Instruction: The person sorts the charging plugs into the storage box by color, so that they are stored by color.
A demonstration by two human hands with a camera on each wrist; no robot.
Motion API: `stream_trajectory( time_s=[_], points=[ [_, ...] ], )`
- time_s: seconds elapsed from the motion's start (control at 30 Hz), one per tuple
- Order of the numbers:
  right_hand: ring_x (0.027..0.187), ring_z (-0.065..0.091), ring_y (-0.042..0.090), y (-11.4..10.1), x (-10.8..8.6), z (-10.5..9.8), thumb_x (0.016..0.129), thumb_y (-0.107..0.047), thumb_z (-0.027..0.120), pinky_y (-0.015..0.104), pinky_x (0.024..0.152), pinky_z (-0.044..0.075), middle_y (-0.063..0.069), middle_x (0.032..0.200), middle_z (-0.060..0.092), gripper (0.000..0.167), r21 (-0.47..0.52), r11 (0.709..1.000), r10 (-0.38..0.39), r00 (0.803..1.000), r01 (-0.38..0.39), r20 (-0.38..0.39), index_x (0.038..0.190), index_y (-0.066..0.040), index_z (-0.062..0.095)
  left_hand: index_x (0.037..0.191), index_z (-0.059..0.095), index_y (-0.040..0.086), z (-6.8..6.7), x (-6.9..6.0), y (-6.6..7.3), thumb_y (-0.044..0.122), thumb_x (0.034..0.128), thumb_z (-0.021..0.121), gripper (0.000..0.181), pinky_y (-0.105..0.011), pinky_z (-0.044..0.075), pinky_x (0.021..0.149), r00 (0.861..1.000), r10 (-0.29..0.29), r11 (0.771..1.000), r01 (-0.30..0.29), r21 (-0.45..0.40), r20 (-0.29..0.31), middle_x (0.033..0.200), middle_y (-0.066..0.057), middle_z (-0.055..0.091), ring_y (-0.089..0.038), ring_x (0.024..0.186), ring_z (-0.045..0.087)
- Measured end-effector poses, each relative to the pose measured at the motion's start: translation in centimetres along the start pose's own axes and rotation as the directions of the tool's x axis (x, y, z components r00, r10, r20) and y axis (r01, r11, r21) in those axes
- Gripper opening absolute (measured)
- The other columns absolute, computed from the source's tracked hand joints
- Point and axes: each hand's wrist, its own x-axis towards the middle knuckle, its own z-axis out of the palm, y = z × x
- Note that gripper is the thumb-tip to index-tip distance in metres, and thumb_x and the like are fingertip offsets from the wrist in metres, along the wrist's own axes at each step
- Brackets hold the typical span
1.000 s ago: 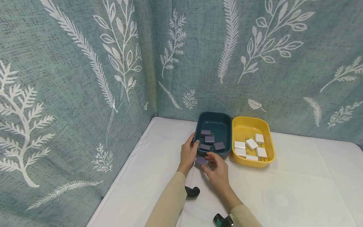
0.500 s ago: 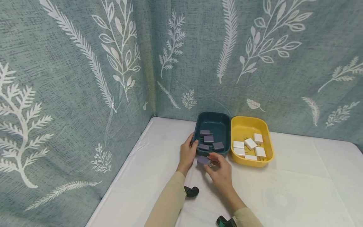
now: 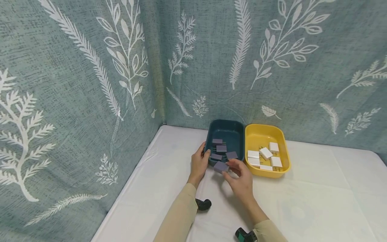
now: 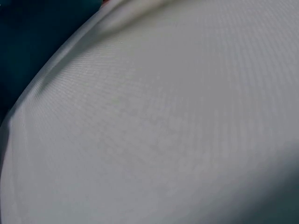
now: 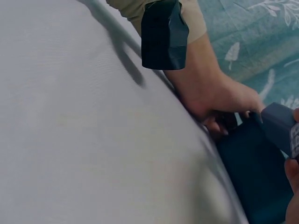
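In the head view, my right hand (image 3: 243,178) pinches a purple-grey charger plug (image 3: 221,167) by one end, between thumb and fingers. It hangs just over the near edge of the dark blue tray (image 3: 228,126). My left hand (image 3: 199,164) grips that tray's left wall, thumb at the rim. Several similar purple-grey plugs (image 3: 221,148) lie in the tray, prongs showing on some. The right wrist view has the held plug (image 5: 279,128) at its right edge, printed text on one face. In the left wrist view the hand is almost wholly out of frame.
A yellow tray (image 3: 260,132) stands against the blue tray's right side, with several white charger plugs (image 3: 266,153) inside. White cloth (image 3: 320,188) covers the table. Patterned curtains (image 3: 208,67) rise behind and to the left. A black device (image 3: 204,204) sits at the left wrist.
My right hand has shifted a little to the right and slightly away from me, carrying the purple-grey charger plug. My left hand stays on the blue tray.
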Motion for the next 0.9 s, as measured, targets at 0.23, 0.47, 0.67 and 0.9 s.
stream_trajectory(
  time_s=[0.23, 0.47, 0.67, 0.9],
  points=[
    [0.102, 0.065, 0.021, -0.7, 0.9, -0.3, 0.076, 0.000, 0.080, 0.012, 0.089, 0.052, 0.011, 0.111, 0.069, 0.042, -0.017, 1.000, -0.008, 1.000, 0.008, 0.003, 0.114, -0.003, 0.063, 0.143, 0.051, 0.016, 0.0, 0.1, -0.2, 0.024, 0.0980, 0.051, 0.045, -0.036, 0.047, 0.107, 1.000, -0.014, 1.000, 0.014, 0.004, 0.004, 0.141, -0.007, 0.057, -0.020, 0.129, 0.056],
    [0.104, 0.066, 0.019, -0.8, 1.7, -0.3, 0.076, -0.003, 0.080, 0.009, 0.089, 0.049, 0.007, 0.113, 0.070, 0.044, -0.038, 0.999, 0.015, 1.000, -0.016, -0.021, 0.116, -0.004, 0.062, 0.143, 0.051, 0.016, -0.1, 0.2, -0.3, 0.024, 0.0979, 0.051, 0.046, -0.035, 0.047, 0.106, 1.000, -0.003, 1.000, 0.002, 0.006, 0.008, 0.141, -0.007, 0.057, -0.018, 0.128, 0.056],
    [0.102, 0.067, 0.018, -0.7, 2.1, -0.1, 0.075, -0.005, 0.082, 0.012, 0.088, 0.051, 0.006, 0.111, 0.070, 0.047, -0.052, 0.999, 0.013, 0.999, -0.015, -0.045, 0.118, -0.007, 0.060, 0.143, 0.051, 0.014, -0.2, 0.2, -0.3, 0.025, 0.0977, 0.051, 0.046, -0.036, 0.046, 0.107, 1.000, 0.000, 1.000, -0.001, 0.015, 0.008, 0.141, -0.007, 0.056, -0.020, 0.129, 0.055],
    [0.102, 0.063, 0.017, -0.8, 3.5, -1.2, 0.078, -0.005, 0.080, 0.008, 0.086, 0.050, 0.008, 0.112, 0.068, 0.049, 0.001, 0.999, 0.049, 0.993, -0.049, -0.111, 0.121, -0.008, 0.058, 0.143, 0.050, 0.014, -0.1, 0.2, -0.5, 0.024, 0.0979, 0.051, 0.046, -0.036, 0.046, 0.107, 1.000, 0.000, 1.000, 0.000, 0.009, 0.016, 0.142, -0.008, 0.056, -0.020, 0.129, 0.055]
  ],
)
